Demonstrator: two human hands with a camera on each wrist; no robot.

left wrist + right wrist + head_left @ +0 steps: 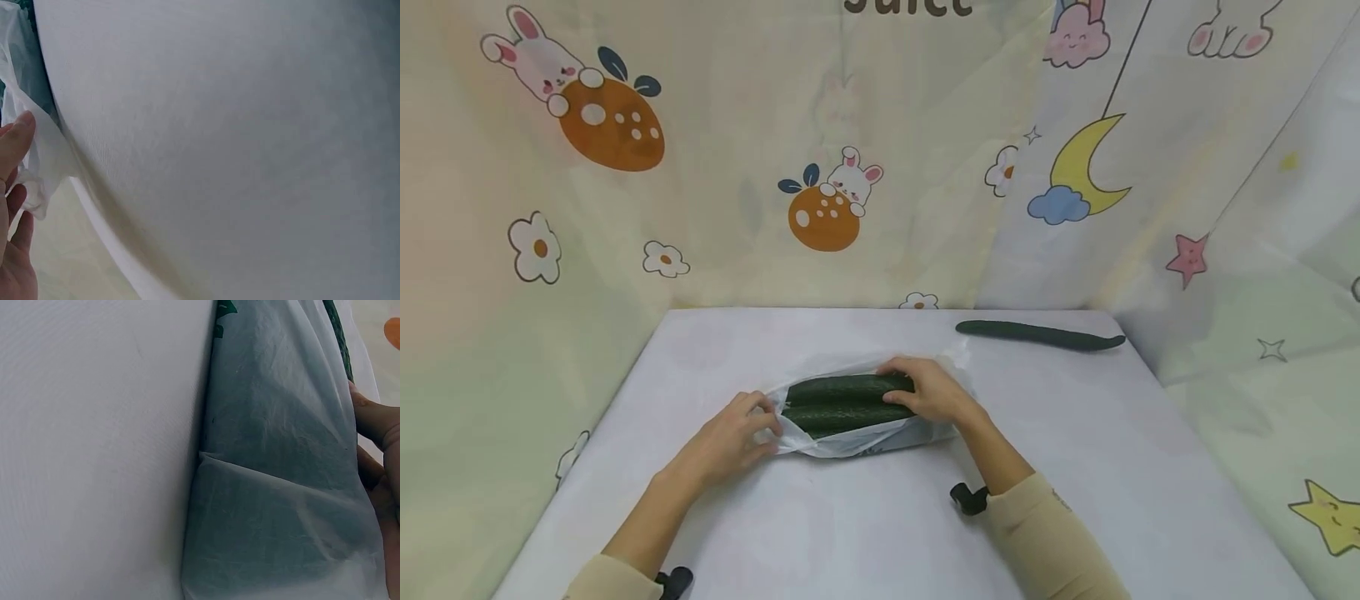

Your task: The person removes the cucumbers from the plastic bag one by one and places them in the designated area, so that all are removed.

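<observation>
Dark green cucumbers (pixel 842 404) lie side by side, partly wrapped in a thin translucent plastic bag (pixel 880 437) on the table. At the bag's left end, my left hand (pixel 737 437) pinches the plastic; in the left wrist view the thumb (pixel 22 131) presses on the bag (pixel 44 144). My right hand (pixel 932 390) holds the right end of the cucumbers, thumb on top and fingers over the far side. From the right wrist, the bag (pixel 281 475) covers much of them, and the right hand (pixel 381 447) shows at the edge.
Another long, slim cucumber (pixel 1037 334) lies alone at the back right of the white table (pixel 820 533). Printed cloth walls (pixel 730 208) stand behind and along both sides of the table.
</observation>
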